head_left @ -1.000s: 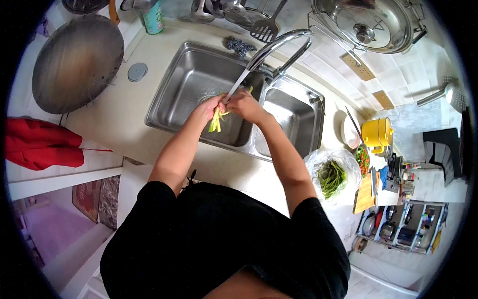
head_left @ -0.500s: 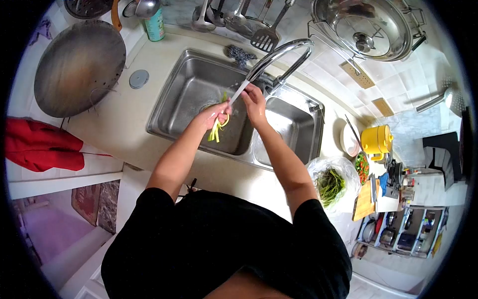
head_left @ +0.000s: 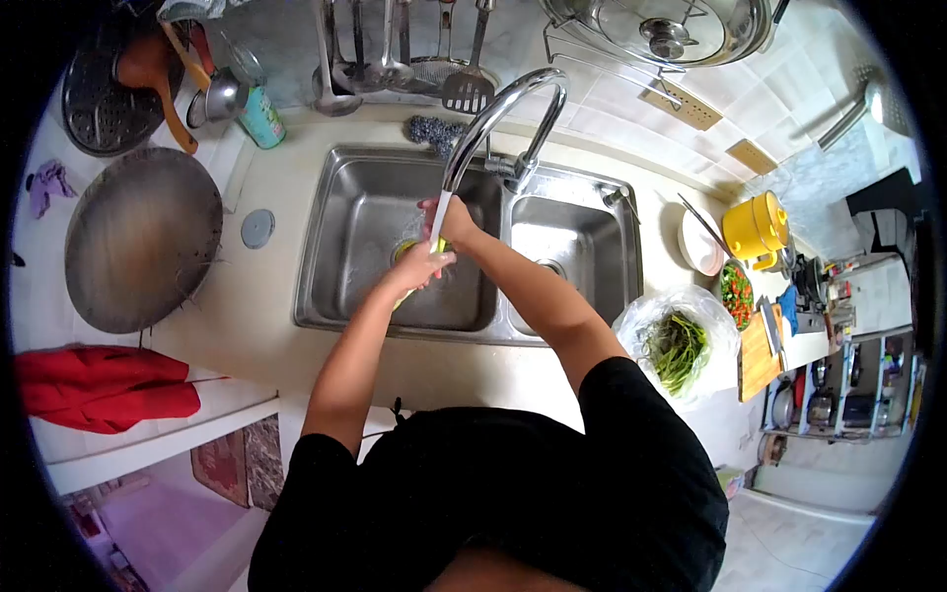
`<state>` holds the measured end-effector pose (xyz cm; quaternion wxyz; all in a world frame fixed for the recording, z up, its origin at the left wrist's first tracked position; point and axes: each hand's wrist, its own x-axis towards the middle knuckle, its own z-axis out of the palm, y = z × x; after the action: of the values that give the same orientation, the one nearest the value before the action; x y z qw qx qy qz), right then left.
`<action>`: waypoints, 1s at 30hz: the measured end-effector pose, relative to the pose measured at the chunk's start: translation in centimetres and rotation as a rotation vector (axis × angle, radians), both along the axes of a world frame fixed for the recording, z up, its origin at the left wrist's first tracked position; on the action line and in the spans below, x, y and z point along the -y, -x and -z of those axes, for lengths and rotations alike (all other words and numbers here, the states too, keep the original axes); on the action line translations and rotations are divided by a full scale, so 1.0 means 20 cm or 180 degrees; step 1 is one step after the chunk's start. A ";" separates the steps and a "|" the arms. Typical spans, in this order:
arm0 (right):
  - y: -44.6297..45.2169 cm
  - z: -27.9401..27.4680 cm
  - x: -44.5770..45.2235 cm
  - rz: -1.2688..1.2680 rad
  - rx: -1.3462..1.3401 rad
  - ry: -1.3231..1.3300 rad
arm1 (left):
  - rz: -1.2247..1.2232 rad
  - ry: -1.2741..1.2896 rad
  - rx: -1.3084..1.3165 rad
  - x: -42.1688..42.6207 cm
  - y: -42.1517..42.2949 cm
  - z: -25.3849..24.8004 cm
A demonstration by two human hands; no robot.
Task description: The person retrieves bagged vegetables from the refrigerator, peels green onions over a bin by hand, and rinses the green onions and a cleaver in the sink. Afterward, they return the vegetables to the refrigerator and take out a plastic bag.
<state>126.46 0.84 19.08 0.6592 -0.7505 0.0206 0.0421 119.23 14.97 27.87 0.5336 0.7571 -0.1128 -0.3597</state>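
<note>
Water runs from the curved chrome faucet [head_left: 505, 97] into the left basin of the double steel sink [head_left: 340, 217]. Under the stream, my left hand [head_left: 416, 268] is closed round pale green stalks [head_left: 402, 299], whose ends show below the fingers. My right hand [head_left: 451, 223] is just above and to the right, at the water and close to the upper part of the stalks; its fingers are partly hidden by the stream. Some yellow-green lies near the drain, beside my hands. A clear plastic bag [head_left: 636, 340] with long green stems [head_left: 679, 353] stands right of the sink.
A wok [head_left: 144, 240] and a round grey lid [head_left: 257, 229] are at the left. Ladles and a slotted turner [head_left: 469, 91] hang behind the sink. At the right are a white bowl [head_left: 700, 242], a yellow pot [head_left: 755, 225], chopped vegetables [head_left: 735, 294] and a cutting board [head_left: 758, 357] with a knife.
The view has shifted, so the sink sits lower and straighter. My right hand has come back beside my left hand under the water, after being apart from it half a second ago.
</note>
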 end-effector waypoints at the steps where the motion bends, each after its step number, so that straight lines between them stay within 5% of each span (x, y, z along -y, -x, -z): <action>1: -0.04 0.02 0.02 0.0259 0.0192 0.0483 | -0.0038 -0.0033 -0.0096 0.00 -0.02 0.00; 4: -0.09 -0.23 0.06 0.0707 0.0173 0.2497 | -0.0311 0.0202 -0.0483 -0.01 -0.01 -0.01; 5: -0.18 -0.11 0.10 0.0780 0.0856 0.2756 | -0.0324 0.0358 -0.0632 -0.02 -0.02 -0.02; 6: -0.23 -0.20 0.16 -0.0116 0.1013 0.3525 | -0.0334 0.0515 -0.0792 -0.02 -0.04 -0.02; 9: -0.39 -0.21 0.39 -0.0882 0.1998 0.6318 | -0.0756 0.1011 -0.1337 -0.06 -0.06 0.04; 11: -0.30 -0.41 0.53 -0.0897 0.1236 0.6977 | -0.1088 0.1204 -0.1626 -0.08 -0.09 0.09; 15: -0.23 -0.58 0.38 -0.0855 0.0412 0.6066 | -0.1174 0.1014 -0.1677 -0.21 -0.16 0.16; 17: -0.14 -0.56 0.26 -0.1062 0.0475 0.5896 | -0.1124 -0.0410 -0.0011 -0.25 -0.19 0.19; 19: 0.11 -0.65 0.12 -0.0810 0.0751 0.5272 | -0.0175 -0.1750 0.2001 -0.36 -0.29 0.27; 21: 0.26 -0.68 0.06 -0.1184 0.0185 0.4649 | 0.0275 -0.1795 0.2014 -0.42 -0.37 0.25; 22: 0.36 -0.71 0.03 -0.1180 0.0212 0.4407 | 0.0195 -0.1473 0.1425 -0.40 -0.33 0.05; 25: 0.59 -0.90 -0.01 -0.0545 0.0826 0.3566 | 0.0473 -0.1415 0.1395 -0.37 -0.33 -0.26; 28: 0.80 -1.08 -0.03 0.0295 0.0906 0.1605 | 0.0329 -0.0342 0.0831 -0.31 -0.22 -0.49; 30: 0.89 -1.04 -0.05 0.0515 0.0897 -0.0016 | 0.0655 -0.0302 0.0540 -0.27 -0.24 -0.36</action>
<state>108.69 1.75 39.82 0.6587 -0.7432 -0.0118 -0.1168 123.95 20.31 34.98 0.4460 0.7936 -0.2175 -0.3521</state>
